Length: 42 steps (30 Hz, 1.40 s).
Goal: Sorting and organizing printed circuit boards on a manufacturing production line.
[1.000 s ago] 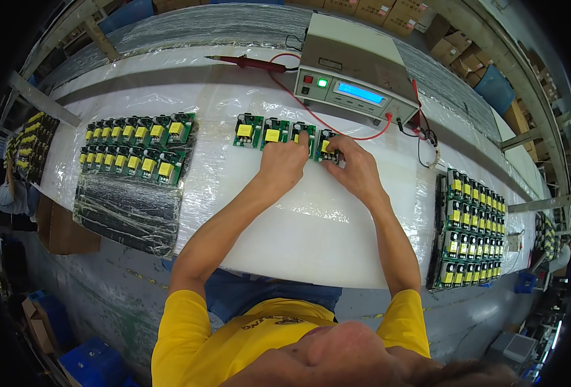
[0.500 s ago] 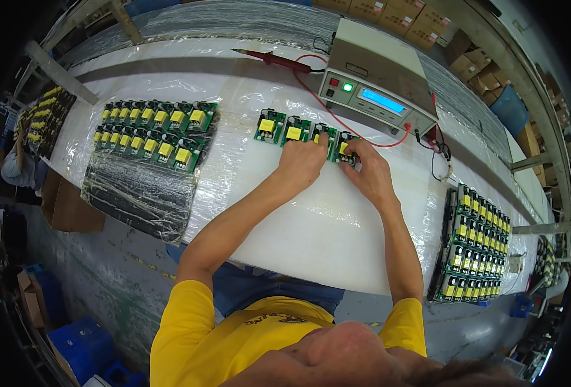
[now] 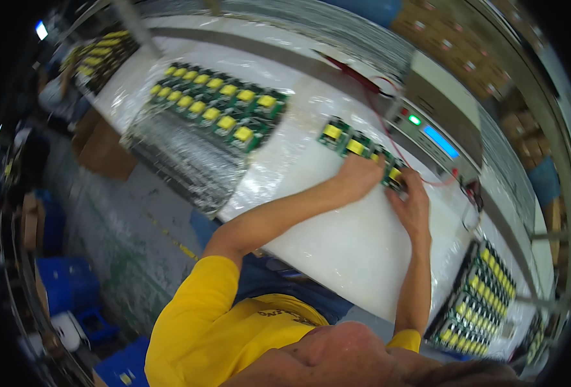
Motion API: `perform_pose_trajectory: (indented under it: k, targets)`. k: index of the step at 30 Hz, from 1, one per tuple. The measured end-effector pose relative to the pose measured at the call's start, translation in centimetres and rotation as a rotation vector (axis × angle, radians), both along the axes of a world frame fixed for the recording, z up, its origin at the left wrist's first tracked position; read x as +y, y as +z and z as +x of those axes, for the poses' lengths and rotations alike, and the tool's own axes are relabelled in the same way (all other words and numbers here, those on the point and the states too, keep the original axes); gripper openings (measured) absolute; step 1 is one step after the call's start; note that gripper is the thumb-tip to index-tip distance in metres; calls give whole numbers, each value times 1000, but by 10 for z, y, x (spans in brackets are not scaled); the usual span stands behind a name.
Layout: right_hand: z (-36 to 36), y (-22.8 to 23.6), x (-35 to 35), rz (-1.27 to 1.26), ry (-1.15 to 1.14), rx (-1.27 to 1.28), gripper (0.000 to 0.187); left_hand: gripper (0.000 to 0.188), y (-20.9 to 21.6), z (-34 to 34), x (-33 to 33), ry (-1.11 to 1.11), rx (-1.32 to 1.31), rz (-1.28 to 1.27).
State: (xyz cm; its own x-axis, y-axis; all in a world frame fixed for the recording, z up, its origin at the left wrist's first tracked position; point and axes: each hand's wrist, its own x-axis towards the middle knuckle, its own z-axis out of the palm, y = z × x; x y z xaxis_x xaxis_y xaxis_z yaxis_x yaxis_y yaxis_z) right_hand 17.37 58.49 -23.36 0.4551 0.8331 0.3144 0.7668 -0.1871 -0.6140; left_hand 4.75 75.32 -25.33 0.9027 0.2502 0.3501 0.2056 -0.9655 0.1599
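Note:
A short row of green circuit boards with yellow transformers runs across the white table (image 3: 324, 222). The first board (image 3: 332, 133) and the second board (image 3: 355, 147) lie free of my fingers. My left hand (image 3: 361, 178) is closed at the third circuit board (image 3: 375, 157), its fingers covering part of it. My right hand (image 3: 415, 205) grips the fourth circuit board (image 3: 395, 175) at the row's right end, thumb on the near side and fingers on the far side. Motion blur softens the fingertips.
A bench tester (image 3: 437, 129) with a lit blue display stands behind the row, its red cable running to a red probe (image 3: 353, 72). At left, a wrapped black tray (image 3: 182, 158) carries many boards; another loaded tray (image 3: 475, 300) sits at right. A person (image 3: 56, 97) works at far left.
The view has turned, so the table and everything on it appear tilted and shifted. Both hands stay at the same two boards in the row.

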Motion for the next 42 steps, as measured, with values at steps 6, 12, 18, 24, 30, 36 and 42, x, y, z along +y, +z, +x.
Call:
perform_pose_trajectory:
  k: [6,12,18,24,30,36,42]
  targets:
    - [-43,50,11,6,-138,-317,32,60,25,-57,5,21,-38,-190]
    - [-146,55,120,86,254,-297,55,50,26,-206,131,469,-296,-130]
    - [-231,-12,263,103,311,-395,70,52,-18,-286,236,504,-346,359]
    - [-263,-30,288,35,170,-442,71,60,-26,-321,226,480,-226,152]
    - [-246,-24,258,114,243,-493,72,77,7,-332,226,354,-67,11]
    - [-234,-16,254,50,369,-362,61,82,-4,-325,260,65,-178,-97]
    - [-167,26,85,160,303,-397,59,76,42,-289,162,104,-158,-303]
